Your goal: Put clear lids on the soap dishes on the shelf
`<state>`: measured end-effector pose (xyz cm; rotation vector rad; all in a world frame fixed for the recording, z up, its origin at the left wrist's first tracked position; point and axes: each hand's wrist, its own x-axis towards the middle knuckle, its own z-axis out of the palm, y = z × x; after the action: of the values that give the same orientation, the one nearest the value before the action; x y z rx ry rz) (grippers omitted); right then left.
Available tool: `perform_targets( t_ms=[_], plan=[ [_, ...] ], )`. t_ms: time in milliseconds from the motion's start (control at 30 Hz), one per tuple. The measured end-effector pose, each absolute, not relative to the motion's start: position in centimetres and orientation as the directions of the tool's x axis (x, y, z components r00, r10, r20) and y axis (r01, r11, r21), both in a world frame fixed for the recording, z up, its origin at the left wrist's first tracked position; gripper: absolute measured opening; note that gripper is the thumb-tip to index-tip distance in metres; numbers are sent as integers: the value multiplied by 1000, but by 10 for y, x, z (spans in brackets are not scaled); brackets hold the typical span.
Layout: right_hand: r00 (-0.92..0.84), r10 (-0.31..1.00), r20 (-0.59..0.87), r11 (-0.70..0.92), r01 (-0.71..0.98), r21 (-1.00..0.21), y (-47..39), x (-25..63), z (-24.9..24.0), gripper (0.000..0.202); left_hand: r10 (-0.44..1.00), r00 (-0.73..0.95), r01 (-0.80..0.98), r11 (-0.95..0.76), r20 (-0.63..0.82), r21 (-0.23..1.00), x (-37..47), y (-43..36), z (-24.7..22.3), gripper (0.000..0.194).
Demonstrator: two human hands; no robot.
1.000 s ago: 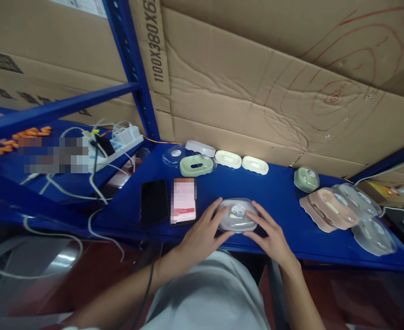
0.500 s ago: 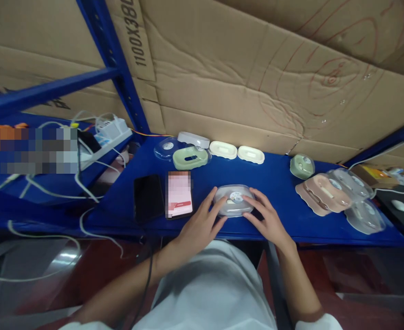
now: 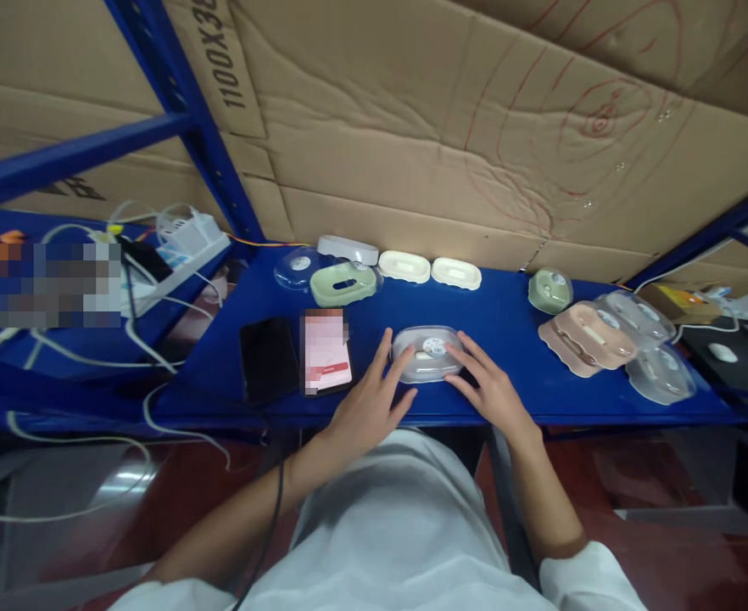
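A grey oval box with a clear lid [image 3: 427,365] lies on the blue tabletop [image 3: 374,407] in front of me, a round white label on its top. My left hand [image 3: 374,395] is at the box's left side, fingers spread, the index fingertip over the lid's edge and the thumb apart from it. On the other side, my right hand [image 3: 494,386] rests its spread fingertips on the lid's right end. Neither hand is wrapped around the box. Left of the hands lie a phone with a lit screen [image 3: 326,348] and a dark phone [image 3: 268,361].
Along the back stand a green oval tray [image 3: 323,290], a clear lid [image 3: 294,270], a whitish piece [image 3: 348,249] and two cream trays [image 3: 405,267]. To the right are a small green box [image 3: 549,293], pink boxes [image 3: 594,335] and clear-lidded boxes [image 3: 660,373]. White cables [image 3: 151,365] hang at left.
My left hand has drawn slightly back from the box, its thumb now off the side. The right hand stays at the lid. The whole view has shifted a little.
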<state>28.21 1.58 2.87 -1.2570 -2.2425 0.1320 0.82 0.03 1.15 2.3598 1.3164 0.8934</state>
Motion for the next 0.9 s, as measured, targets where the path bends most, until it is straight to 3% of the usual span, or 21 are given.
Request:
perform_targets(
  t_ms=[267,400,533,700,767,900],
  plan=[
    [-211,901,379,250,967,-55,71,349,71,52,829,407,658,-557,383,507,8,-2,15,59],
    [-343,897,278,356,935,5,128,309,82,55,810,418,668,-581,412,465,8,-2,12,51],
    [-249,965,86,240,966,99,174,252,80,58,800,414,685,-587,434,431,8,-3,12,49],
    [-215,973,85,205,972,113,187,215,82,46,795,424,697,-592,434,403,8,-4,14,47],
    [-323,934,152,315,946,77,188,195,84,54,788,437,696,-602,434,392,8,-4,15,46],
    [-672,712,202,696,715,-73,200,140,83,70,794,428,699,-594,432,398,8,-4,15,45]
  ],
)
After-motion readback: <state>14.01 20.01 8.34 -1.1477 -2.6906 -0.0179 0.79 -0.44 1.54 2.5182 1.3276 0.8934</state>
